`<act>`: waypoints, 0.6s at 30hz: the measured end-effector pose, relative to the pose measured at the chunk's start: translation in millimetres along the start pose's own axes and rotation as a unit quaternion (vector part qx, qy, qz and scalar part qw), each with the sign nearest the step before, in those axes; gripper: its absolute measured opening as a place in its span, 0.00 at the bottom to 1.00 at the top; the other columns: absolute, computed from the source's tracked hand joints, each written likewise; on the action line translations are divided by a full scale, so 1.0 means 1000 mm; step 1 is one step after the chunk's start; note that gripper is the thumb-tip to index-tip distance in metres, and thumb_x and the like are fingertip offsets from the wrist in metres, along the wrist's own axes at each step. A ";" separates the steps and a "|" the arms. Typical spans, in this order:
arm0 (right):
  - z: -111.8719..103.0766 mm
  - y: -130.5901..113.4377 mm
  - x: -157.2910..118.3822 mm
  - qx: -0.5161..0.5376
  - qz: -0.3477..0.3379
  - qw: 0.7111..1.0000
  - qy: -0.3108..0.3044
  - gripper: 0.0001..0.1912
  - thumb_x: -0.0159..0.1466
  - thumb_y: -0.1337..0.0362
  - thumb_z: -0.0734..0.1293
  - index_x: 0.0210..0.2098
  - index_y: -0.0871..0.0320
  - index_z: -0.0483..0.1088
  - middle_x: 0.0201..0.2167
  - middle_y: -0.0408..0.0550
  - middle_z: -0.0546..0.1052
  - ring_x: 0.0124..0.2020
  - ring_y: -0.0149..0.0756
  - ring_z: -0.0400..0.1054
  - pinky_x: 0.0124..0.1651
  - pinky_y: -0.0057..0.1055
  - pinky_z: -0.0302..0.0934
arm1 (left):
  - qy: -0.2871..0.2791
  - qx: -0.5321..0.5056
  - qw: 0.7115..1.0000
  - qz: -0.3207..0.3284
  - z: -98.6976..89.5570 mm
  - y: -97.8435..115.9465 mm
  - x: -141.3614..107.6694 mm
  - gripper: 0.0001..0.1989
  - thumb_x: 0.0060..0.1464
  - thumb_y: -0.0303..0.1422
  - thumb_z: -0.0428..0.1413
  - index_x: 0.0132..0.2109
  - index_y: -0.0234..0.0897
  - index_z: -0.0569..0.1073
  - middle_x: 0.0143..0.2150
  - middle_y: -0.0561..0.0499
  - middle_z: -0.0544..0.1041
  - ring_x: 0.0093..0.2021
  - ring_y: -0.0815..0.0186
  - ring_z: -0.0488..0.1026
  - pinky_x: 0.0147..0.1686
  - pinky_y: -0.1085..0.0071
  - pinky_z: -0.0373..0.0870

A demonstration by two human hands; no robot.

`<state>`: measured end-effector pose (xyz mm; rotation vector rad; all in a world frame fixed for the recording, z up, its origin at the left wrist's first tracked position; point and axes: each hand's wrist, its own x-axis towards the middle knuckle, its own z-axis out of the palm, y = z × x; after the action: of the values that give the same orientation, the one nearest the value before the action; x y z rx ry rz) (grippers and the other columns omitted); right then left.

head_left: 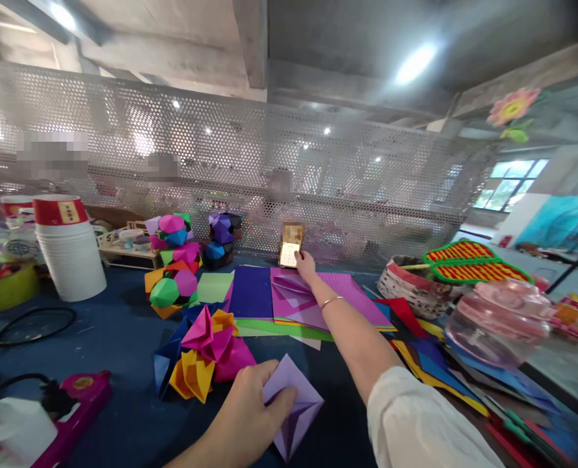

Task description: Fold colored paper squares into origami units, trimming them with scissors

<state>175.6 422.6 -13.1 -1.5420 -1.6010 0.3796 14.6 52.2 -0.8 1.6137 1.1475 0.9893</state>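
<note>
My left hand (257, 406) is closed on a folded lavender origami paper (304, 403), pinched between thumb and fingers close to the camera. Stretched far forward, my right hand (306, 263) has a finger at the screen of a phone (290, 247), which stands upright by the perforated screen. A number pad seems to show on the phone. Below that hand lie a purple sheet with a folded purple paper (293, 288) and a dark blue sheet (252, 292). Left of my left hand sits a cluster of folded pieces, with a magenta one (210, 335) and a yellow one (191, 377).
Finished paper balls (171, 286) are piled at the left back, near stacked paper cups (69, 253). A magenta power strip (81, 396) lies front left. On the right are a woven basket (408, 292), a pink transparent jar (500, 322), coloured paper and scissors (525, 429).
</note>
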 end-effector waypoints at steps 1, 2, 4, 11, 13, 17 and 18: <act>0.000 0.000 0.000 0.002 -0.002 1.000 0.000 0.18 0.69 0.59 0.66 0.55 0.59 0.68 0.54 0.53 0.72 0.49 0.42 0.71 0.49 0.45 0.69 | -0.001 0.001 1.000 0.001 0.000 0.000 0.000 0.09 0.56 0.35 0.53 0.31 0.33 0.71 0.28 0.52 0.69 0.31 0.65 0.67 0.30 0.72 0.60; 0.000 0.000 0.000 0.003 -0.005 1.000 -0.001 0.17 0.69 0.59 0.66 0.55 0.59 0.68 0.54 0.53 0.72 0.49 0.42 0.71 0.49 0.45 0.69 | -0.001 0.001 1.000 0.002 0.000 0.000 0.000 0.09 0.56 0.35 0.53 0.31 0.33 0.71 0.28 0.52 0.69 0.31 0.65 0.67 0.30 0.72 0.60; 0.001 0.001 -0.001 0.005 -0.011 1.000 -0.004 0.18 0.69 0.58 0.66 0.55 0.59 0.68 0.54 0.53 0.72 0.49 0.42 0.71 0.49 0.45 0.69 | -0.001 0.001 1.000 0.002 0.000 -0.001 0.000 0.09 0.57 0.35 0.53 0.31 0.33 0.71 0.28 0.52 0.69 0.31 0.65 0.67 0.30 0.72 0.60; 0.006 0.002 0.000 0.005 -0.020 1.000 -0.014 0.18 0.69 0.59 0.66 0.56 0.59 0.68 0.54 0.53 0.72 0.49 0.42 0.71 0.50 0.45 0.69 | -0.002 -0.004 1.000 -0.002 0.000 -0.003 0.000 0.10 0.57 0.35 0.53 0.32 0.33 0.72 0.28 0.52 0.70 0.32 0.64 0.68 0.30 0.72 0.61; 0.006 0.002 0.001 0.005 -0.018 1.000 -0.015 0.18 0.69 0.59 0.66 0.56 0.59 0.68 0.54 0.53 0.72 0.49 0.42 0.71 0.49 0.45 0.69 | -0.001 -0.003 1.000 -0.002 0.000 -0.002 0.000 0.10 0.57 0.35 0.54 0.32 0.33 0.72 0.28 0.52 0.70 0.32 0.64 0.68 0.30 0.72 0.61; 0.006 0.001 0.002 0.004 -0.011 1.000 -0.012 0.18 0.69 0.58 0.66 0.55 0.59 0.68 0.54 0.53 0.72 0.49 0.42 0.71 0.49 0.45 0.69 | 0.001 -0.003 1.000 0.000 0.000 -0.002 0.000 0.09 0.56 0.35 0.54 0.31 0.34 0.71 0.28 0.52 0.70 0.32 0.64 0.68 0.30 0.72 0.61; 0.006 0.001 0.002 0.003 -0.009 1.000 -0.012 0.18 0.69 0.58 0.66 0.55 0.59 0.68 0.54 0.53 0.72 0.49 0.42 0.71 0.49 0.45 0.69 | 0.001 -0.004 1.000 -0.001 0.000 -0.001 0.001 0.09 0.56 0.35 0.54 0.31 0.34 0.71 0.28 0.52 0.70 0.32 0.64 0.68 0.30 0.72 0.61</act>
<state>172.6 426.6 -16.6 -1.5219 -1.6299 0.3941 14.1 53.0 -2.0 1.6065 1.1450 0.9929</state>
